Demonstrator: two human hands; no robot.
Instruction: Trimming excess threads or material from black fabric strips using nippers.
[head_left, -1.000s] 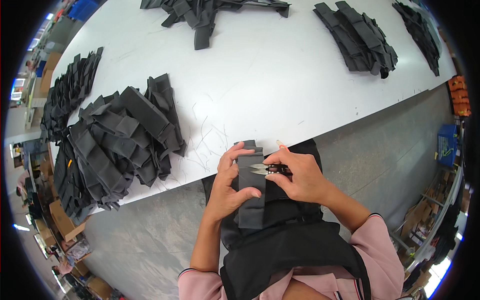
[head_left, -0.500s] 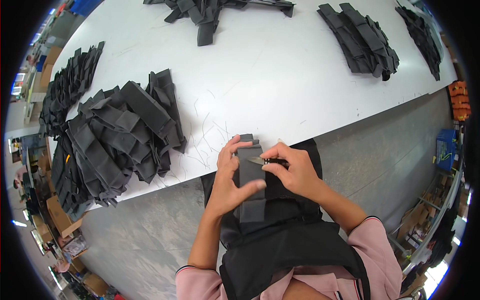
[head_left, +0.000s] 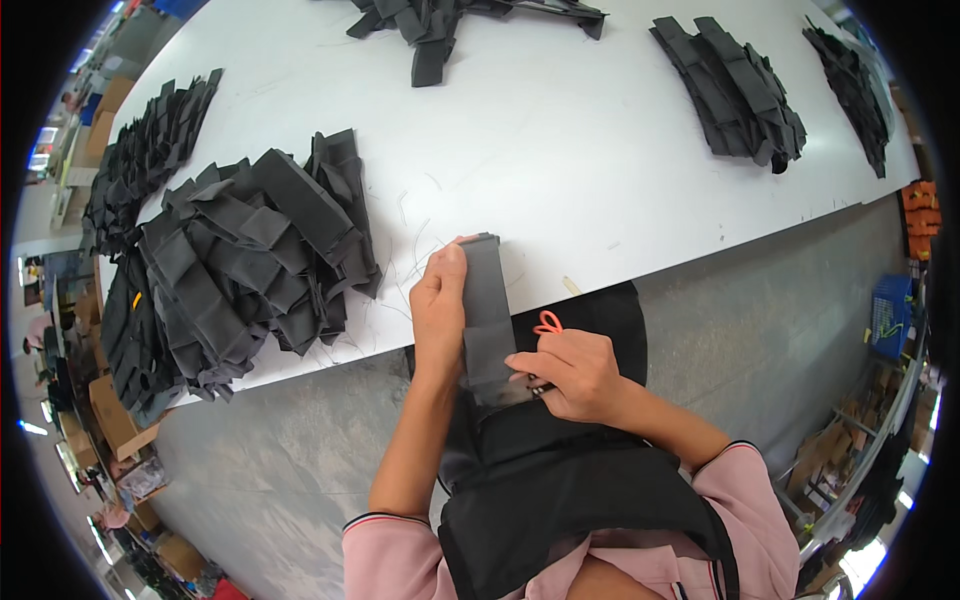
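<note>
Grey fabric strip (head_left: 487, 310) stood upright between our two hands at the near edge of the tabletop (head_left: 560, 150), its upper end over the white surface and its lower end down over the dark apron (head_left: 560, 500) in our lap. Our left hand (head_left: 441, 300) gripped the strip along its left side, fingers (head_left: 452, 262) curled narrowly round the upper edge. Our right hand (head_left: 568, 372) pressed against the lower right part of the strip, its fingers closed on a small cutting tool with an orange loop (head_left: 547, 322) that showed just above the knuckles; the blades were mostly hidden, so we could not tell whether they touched the cloth.

Loose threads (head_left: 420, 240) lay scattered on the tabletop just beyond the strip. Toward the left edge sat a large heap of folded dark pieces (head_left: 250, 260), with another row (head_left: 150, 160) beyond it near the far left corner. A pile of black pieces (head_left: 450, 20) lay at the far edge, and two more stacks (head_left: 735, 90) rested near the far right corner. Pink sleeves (head_left: 740, 500) covered our upper arms.
</note>
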